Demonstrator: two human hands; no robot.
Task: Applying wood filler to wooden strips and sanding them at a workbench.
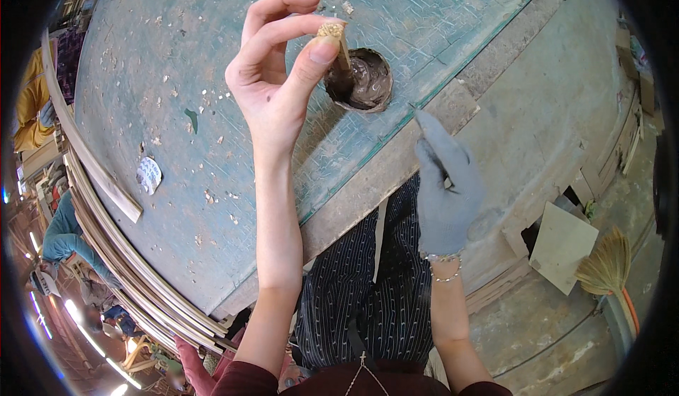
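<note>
My bare left hand [272, 78] pinches a short wooden stick [343, 53] between thumb and index finger, the other fingers curled loosely. The stick's lower end is in a round container [371, 88] of thick brown paste on the worn blue-green tabletop [184, 56]. Just right of and below the container, near the table edge, my gray-gloved right hand [442, 177] has its fingers drawn together; a thin dark tip shows at the fingertips, too small to make out. A beaded bracelet [445, 272] circles that wrist.
Long curved wooden strips [134, 254] line the left. People in yellow [32, 99] and teal [74, 237] clothing are beyond them. Wood scraps and a white scrap [148, 175] lie on the tabletop. At right are a pale board [562, 244] and a straw broom [608, 269] on concrete.
</note>
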